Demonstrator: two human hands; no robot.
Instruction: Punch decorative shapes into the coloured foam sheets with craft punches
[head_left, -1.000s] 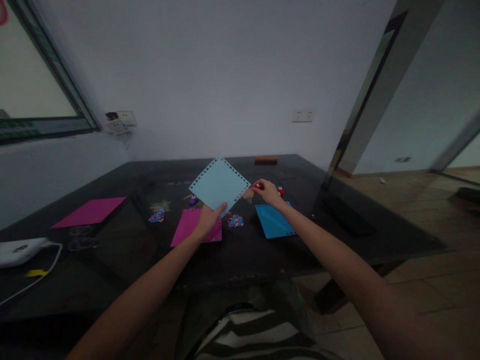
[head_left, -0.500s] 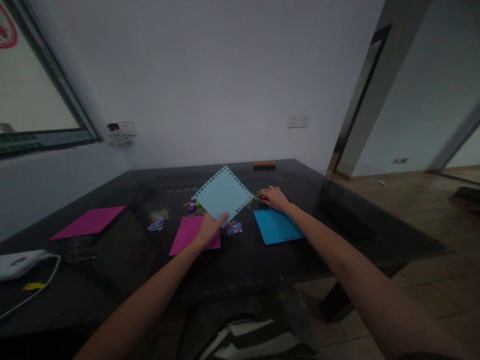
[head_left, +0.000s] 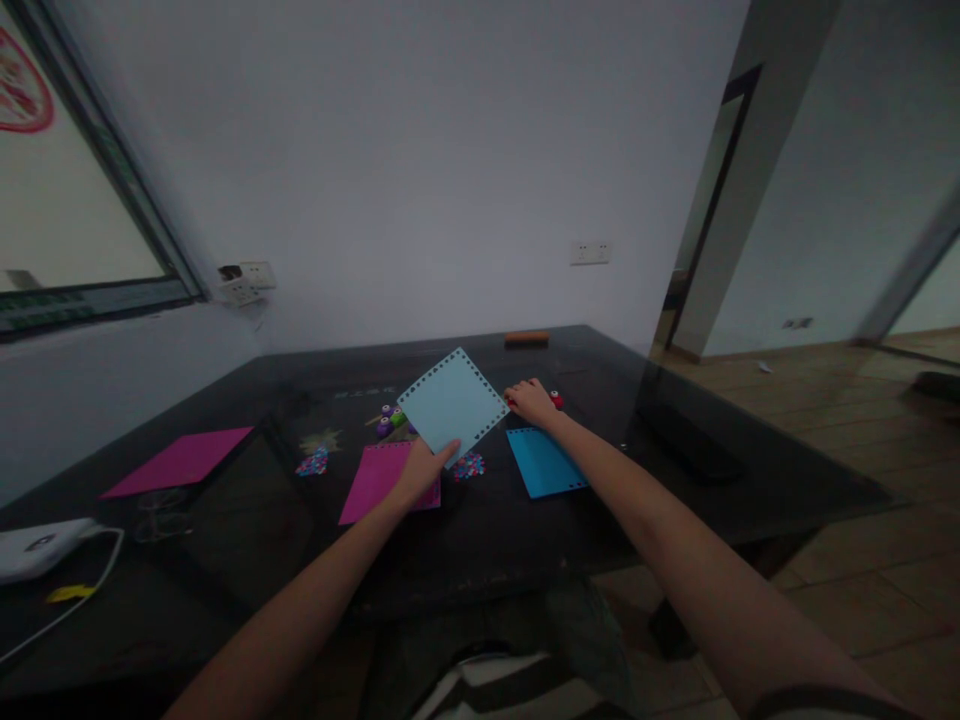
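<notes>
My left hand [head_left: 429, 468] grips the lower corner of a light blue sheet of paper [head_left: 454, 405], thumb on top. The sheet is raised and turned cornerwise, with punched holes along its edges. At its right corner my right hand [head_left: 531, 402] is closed around a small red paper punch [head_left: 511, 402], mostly hidden by the fingers. Another red punch [head_left: 556, 400] with an eye stands just right of that hand. Purple punches [head_left: 385, 427] and a green punch [head_left: 398, 417] sit left of the sheet.
A pink punched sheet [head_left: 373, 480] lies under my left wrist, a blue punched sheet [head_left: 541, 465] near my right forearm. Confetti piles [head_left: 469, 467] lie about. Farther left are another pink sheet [head_left: 180, 462] and a white device [head_left: 45, 550] with a cable. A brown roll [head_left: 526, 339] rests at the back.
My right hand has moved left to the corner of the light blue sheet, uncovering a red punch to its right. My left hand still holds the sheet. The view has shifted slightly.
</notes>
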